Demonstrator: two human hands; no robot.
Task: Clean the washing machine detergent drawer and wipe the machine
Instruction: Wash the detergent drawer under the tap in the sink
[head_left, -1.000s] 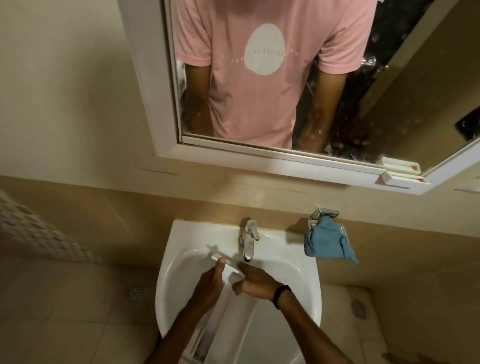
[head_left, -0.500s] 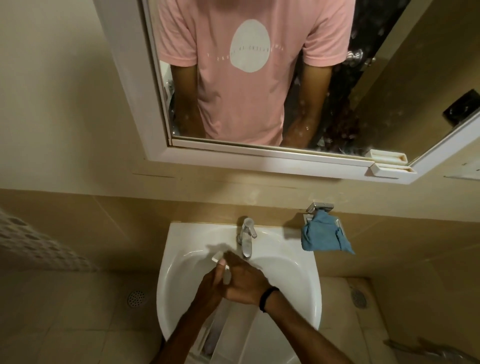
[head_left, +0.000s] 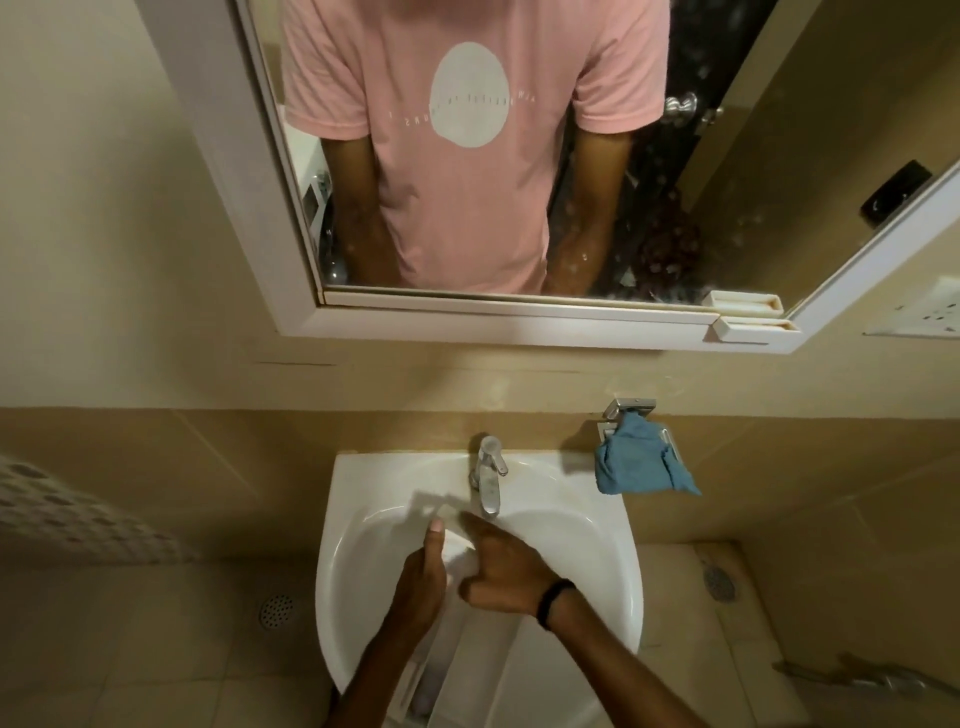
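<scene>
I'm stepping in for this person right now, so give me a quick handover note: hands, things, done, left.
Left hand grips the detergent drawer near its top end; right hand rests on that end, grip unclear.
Drawer lies in the sink, top end near the tap. Blue cloth hangs right of the sink.
Done: drawer is out, at the sink.
Left: finish cleaning it, refit it, wipe the machine, which is not in view.

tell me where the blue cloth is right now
Head view, right side: the blue cloth hangs from the metal holder on the wall, just past the back right corner of the sink, right of the tap.
</scene>
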